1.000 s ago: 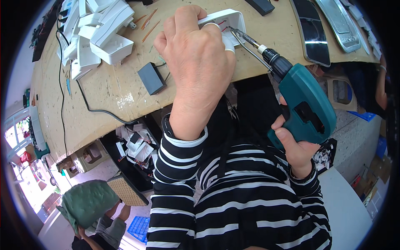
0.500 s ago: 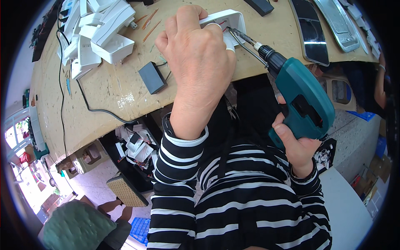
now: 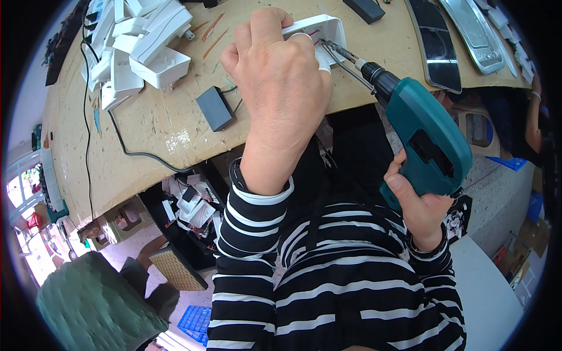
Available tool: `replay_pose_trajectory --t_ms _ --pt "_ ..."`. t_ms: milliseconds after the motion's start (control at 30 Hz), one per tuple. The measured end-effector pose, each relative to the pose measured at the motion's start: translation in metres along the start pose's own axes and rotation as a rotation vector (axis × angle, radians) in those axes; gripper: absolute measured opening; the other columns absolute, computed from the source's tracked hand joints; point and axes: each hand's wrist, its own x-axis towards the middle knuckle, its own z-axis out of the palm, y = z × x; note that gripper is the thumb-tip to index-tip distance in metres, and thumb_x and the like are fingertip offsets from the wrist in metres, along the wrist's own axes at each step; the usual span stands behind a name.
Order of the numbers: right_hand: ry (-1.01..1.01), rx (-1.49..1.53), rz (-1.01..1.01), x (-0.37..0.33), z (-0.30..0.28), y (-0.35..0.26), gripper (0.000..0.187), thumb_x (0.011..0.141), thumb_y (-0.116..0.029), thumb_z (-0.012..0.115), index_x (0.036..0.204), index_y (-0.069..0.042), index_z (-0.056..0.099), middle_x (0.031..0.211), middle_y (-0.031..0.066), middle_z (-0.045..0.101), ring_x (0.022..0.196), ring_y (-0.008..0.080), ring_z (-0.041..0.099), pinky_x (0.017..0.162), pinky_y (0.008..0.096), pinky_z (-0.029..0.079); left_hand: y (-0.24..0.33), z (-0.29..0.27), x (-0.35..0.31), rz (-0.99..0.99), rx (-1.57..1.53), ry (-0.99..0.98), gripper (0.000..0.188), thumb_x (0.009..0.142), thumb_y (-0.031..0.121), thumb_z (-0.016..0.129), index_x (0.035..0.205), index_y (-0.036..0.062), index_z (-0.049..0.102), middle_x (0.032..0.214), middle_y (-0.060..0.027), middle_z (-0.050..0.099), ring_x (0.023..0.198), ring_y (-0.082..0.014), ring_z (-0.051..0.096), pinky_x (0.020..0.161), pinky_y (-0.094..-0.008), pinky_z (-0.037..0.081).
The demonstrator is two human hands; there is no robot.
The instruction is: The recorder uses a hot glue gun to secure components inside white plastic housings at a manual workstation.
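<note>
My left hand [image 3: 284, 93] is closed on an open white plastic housing [image 3: 332, 28] at the table's near edge. Its fingertips are mostly hidden behind the hand. Red wires show inside the housing. In my right hand [image 3: 418, 205] is a teal cordless drill [image 3: 424, 131], held by its handle and tilted up to the left. The drill's bit [image 3: 339, 51] reaches into the housing, its exact contact hard to make out. A thin metal rod [image 3: 354, 75] runs alongside the bit. Left of my left wrist lies a small black box [image 3: 215, 109] with a cable.
White plastic housings [image 3: 158, 44] are piled at the far left. A black cable [image 3: 140, 154] crosses the table's left side. A phone [image 3: 434, 47] and a metal tray [image 3: 481, 38] lie at the right. Below the table sits a bin of parts [image 3: 196, 205]. Another person [image 3: 96, 301] is at lower left.
The person at lower left has shifted down and leftward. My two hands, the drill and the housing stay almost in place.
</note>
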Motion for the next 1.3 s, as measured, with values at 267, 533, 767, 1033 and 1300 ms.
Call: replay_pose_trajectory --t_ms 267,533,767,1033,1300 --pt "-0.034 0.006 -0.049 -0.0006 -0.0019 0.0018 0.043 0.077 0.001 0.065 0.115 0.003 0.045 0.098 0.0128 0.056 0.075 0.0168 0.058 0.065 0.0258 0.049 -0.0023 0.0043 -0.0013 -0.102 -0.068 0.002 0.01 0.062 0.006 0.061 0.063 -0.0032 0.063 0.095 -0.0108 0.055 0.094 -0.0279 0.049 0.08 -0.039 0.034" --pt "-0.046 0.002 0.025 -0.0031 -0.0045 -0.0005 0.058 0.076 0.0 0.065 0.127 0.001 0.038 0.116 0.0218 0.051 0.081 0.019 0.06 0.068 0.0277 0.051 -0.0012 0.0006 0.0 -0.007 0.004 0.01 0.009 0.062 0.006 0.061 0.061 -0.0027 0.062 0.096 -0.0103 0.056 0.093 -0.0279 0.05 0.078 -0.0388 0.034" --pt "-0.031 0.005 0.047 -0.0054 -0.0058 -0.0017 0.061 0.076 -0.001 0.066 0.129 0.0 0.036 0.118 0.0241 0.05 0.081 0.0182 0.06 0.069 0.0276 0.052 0.0018 -0.001 0.0013 -0.06 -0.015 -0.043 0.008 0.06 0.004 0.06 0.061 -0.0036 0.062 0.096 -0.0113 0.056 0.092 -0.0285 0.05 0.078 -0.0389 0.034" --pt "0.02 0.061 0.014 -0.0052 -0.0062 -0.0023 0.068 0.074 -0.003 0.068 0.132 -0.002 0.033 0.118 0.0257 0.049 0.078 0.0173 0.06 0.067 0.0262 0.051 0.0008 0.0013 0.0011 -0.07 -0.038 -0.025 0.009 0.06 0.004 0.061 0.064 -0.0038 0.064 0.095 -0.0112 0.055 0.092 -0.0281 0.05 0.078 -0.0391 0.034" --pt "0.086 0.145 -0.095 -0.0057 -0.0041 -0.002 0.069 0.075 -0.009 0.069 0.132 -0.001 0.032 0.118 0.0253 0.049 0.076 0.0161 0.059 0.066 0.0251 0.051 -0.0044 0.0025 0.0013 -0.07 -0.015 -0.01 0.01 0.06 0.004 0.059 0.065 -0.003 0.064 0.095 -0.0107 0.055 0.091 -0.0271 0.05 0.078 -0.0399 0.034"
